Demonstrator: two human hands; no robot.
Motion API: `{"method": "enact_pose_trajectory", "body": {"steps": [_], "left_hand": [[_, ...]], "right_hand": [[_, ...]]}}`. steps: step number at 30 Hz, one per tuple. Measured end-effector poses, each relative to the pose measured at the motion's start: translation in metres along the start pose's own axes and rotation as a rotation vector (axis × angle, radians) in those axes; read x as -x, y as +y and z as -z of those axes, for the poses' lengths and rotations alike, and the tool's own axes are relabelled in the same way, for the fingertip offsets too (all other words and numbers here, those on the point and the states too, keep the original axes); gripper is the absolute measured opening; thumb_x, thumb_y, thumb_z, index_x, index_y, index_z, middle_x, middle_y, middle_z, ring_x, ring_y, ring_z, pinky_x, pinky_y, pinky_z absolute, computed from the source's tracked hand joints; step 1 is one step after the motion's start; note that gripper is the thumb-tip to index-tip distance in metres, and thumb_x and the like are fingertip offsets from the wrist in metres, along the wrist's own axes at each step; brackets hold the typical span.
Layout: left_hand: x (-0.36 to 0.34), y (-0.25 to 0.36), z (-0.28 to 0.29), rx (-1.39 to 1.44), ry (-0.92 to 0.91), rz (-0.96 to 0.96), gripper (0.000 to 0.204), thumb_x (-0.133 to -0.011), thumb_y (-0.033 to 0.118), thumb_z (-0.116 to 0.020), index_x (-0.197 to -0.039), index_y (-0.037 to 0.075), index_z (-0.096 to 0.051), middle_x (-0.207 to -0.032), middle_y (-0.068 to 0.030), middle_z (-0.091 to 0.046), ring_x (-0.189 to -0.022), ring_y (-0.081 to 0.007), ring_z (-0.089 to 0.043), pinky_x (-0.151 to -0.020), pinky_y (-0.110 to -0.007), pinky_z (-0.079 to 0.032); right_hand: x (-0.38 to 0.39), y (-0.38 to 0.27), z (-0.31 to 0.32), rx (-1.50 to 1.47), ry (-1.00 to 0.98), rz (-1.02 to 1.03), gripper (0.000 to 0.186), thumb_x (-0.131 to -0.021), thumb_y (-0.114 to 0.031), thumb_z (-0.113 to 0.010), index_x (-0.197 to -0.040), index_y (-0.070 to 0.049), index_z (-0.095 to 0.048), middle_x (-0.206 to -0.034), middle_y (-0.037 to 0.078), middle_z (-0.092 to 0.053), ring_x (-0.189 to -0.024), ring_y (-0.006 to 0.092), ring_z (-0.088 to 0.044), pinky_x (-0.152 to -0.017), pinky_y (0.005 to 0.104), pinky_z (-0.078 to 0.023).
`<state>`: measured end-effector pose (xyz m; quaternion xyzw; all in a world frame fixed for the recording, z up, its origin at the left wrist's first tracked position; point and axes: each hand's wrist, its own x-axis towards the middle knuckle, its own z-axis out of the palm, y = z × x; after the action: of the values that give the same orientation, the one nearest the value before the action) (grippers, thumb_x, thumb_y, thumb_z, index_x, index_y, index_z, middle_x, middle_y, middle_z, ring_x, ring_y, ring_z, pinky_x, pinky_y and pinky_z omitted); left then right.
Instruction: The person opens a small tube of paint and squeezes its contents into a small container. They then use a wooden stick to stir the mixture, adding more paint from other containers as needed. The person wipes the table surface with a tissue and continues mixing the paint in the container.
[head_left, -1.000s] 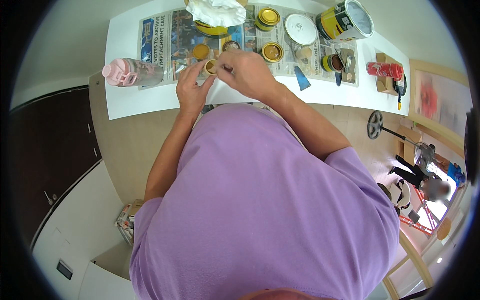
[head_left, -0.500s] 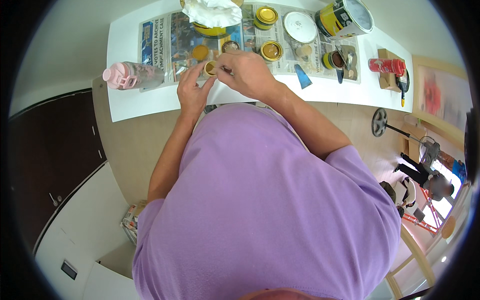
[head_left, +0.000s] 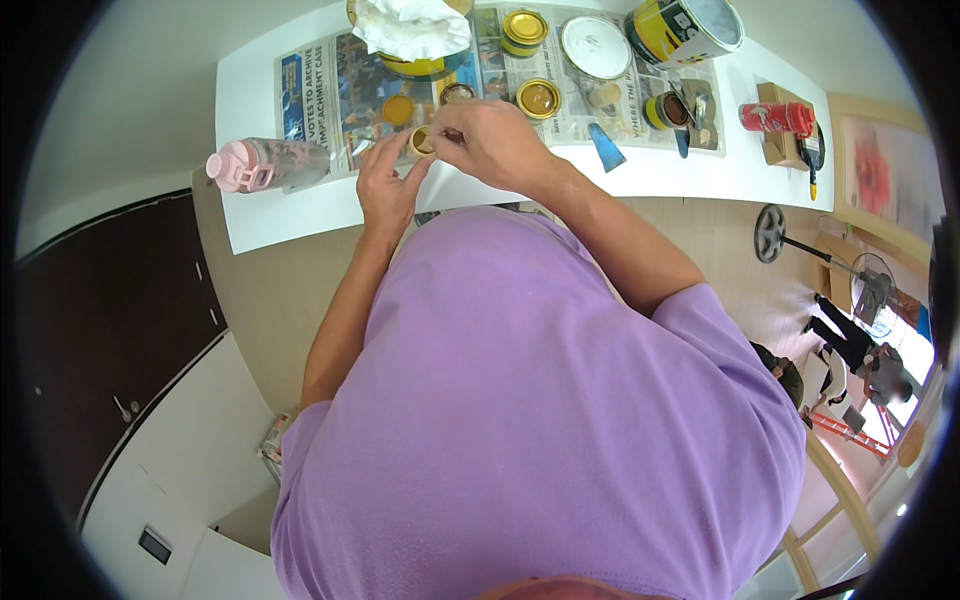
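My left hand (head_left: 385,185) has its thumb and fingers closed around a small round cup (head_left: 419,143) with tan-yellow insides. At the cup's right rim, my right hand (head_left: 493,143) is closed in a pinch, and what its fingers hold is hidden. Just beyond the hands lie a round ochre disc (head_left: 398,109) and a small dark-rimmed container (head_left: 457,93). An open tin (head_left: 538,99) of brown-gold paint stands to the right of them. Farther back is a closed tin with a golden lid (head_left: 525,30).
Printed newspaper (head_left: 318,110) covers much of the white table (head_left: 290,220). A pink-capped bottle (head_left: 265,165) stands left. To the right are a blue scraper (head_left: 606,148), a tin of dark brown paint (head_left: 667,110), a white lid (head_left: 596,47), a large can (head_left: 680,35) and a red bottle (head_left: 775,118).
The whole view has tilted slightly. My left hand stays on the small cup, and my right hand is still pinched at its rim with little visible movement.
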<state>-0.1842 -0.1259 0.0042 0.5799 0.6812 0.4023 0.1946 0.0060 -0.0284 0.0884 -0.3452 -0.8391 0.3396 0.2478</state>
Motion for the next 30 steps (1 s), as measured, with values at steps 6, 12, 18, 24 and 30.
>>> {"method": "enact_pose_trajectory", "body": {"steps": [6,12,18,24,30], "left_hand": [[-0.002,0.002,-0.002,-0.017,0.000,-0.014,0.050,-0.085,0.020,-0.093,-0.130,0.007,-0.077,-0.124,-0.0133,-0.076,-0.114,-0.0335,-0.070,-0.098,-0.042,-0.055],[-0.003,0.010,0.000,-0.009,-0.027,0.010,0.050,-0.085,0.019,-0.092,-0.131,0.007,-0.076,-0.125,-0.0141,-0.076,-0.117,-0.0344,-0.070,-0.100,-0.042,-0.055],[-0.002,0.009,0.001,0.002,-0.017,0.018,0.049,-0.086,0.018,-0.091,-0.131,0.007,-0.076,-0.125,-0.0141,-0.076,-0.116,-0.0339,-0.070,-0.101,-0.043,-0.055],[0.002,0.004,-0.001,-0.015,0.008,-0.002,0.049,-0.085,0.017,-0.092,-0.131,0.007,-0.077,-0.125,-0.0141,-0.076,-0.116,-0.0336,-0.070,-0.100,-0.042,-0.056],[0.001,0.007,0.001,-0.034,0.013,-0.015,0.048,-0.085,0.017,-0.092,-0.129,0.006,-0.077,-0.124,-0.0136,-0.077,-0.114,-0.0332,-0.070,-0.096,-0.042,-0.056]], "right_hand": [[0.002,0.001,0.005,0.134,0.009,0.002,0.009,-0.094,-0.015,-0.073,-0.094,-0.006,-0.076,-0.088,0.012,-0.074,-0.083,0.0364,-0.070,-0.073,0.0468,-0.056],[0.000,0.006,0.008,0.127,0.104,0.021,0.013,-0.094,-0.017,-0.072,-0.093,-0.004,-0.074,-0.090,0.012,-0.075,-0.091,0.0351,-0.072,-0.077,0.0484,-0.059],[-0.001,0.008,0.005,-0.023,0.108,-0.001,0.012,-0.096,-0.016,-0.072,-0.098,-0.005,-0.076,-0.091,0.014,-0.073,-0.090,0.0371,-0.070,-0.080,0.0478,-0.056],[0.001,0.004,0.004,0.018,0.034,0.076,0.012,-0.094,-0.017,-0.073,-0.095,-0.005,-0.076,-0.090,0.012,-0.074,-0.092,0.0350,-0.071,-0.079,0.0483,-0.058],[0.002,-0.001,0.005,0.111,0.026,0.109,0.011,-0.093,-0.017,-0.074,-0.093,-0.006,-0.076,-0.091,0.011,-0.075,-0.093,0.0337,-0.071,-0.079,0.0478,-0.059]]}}
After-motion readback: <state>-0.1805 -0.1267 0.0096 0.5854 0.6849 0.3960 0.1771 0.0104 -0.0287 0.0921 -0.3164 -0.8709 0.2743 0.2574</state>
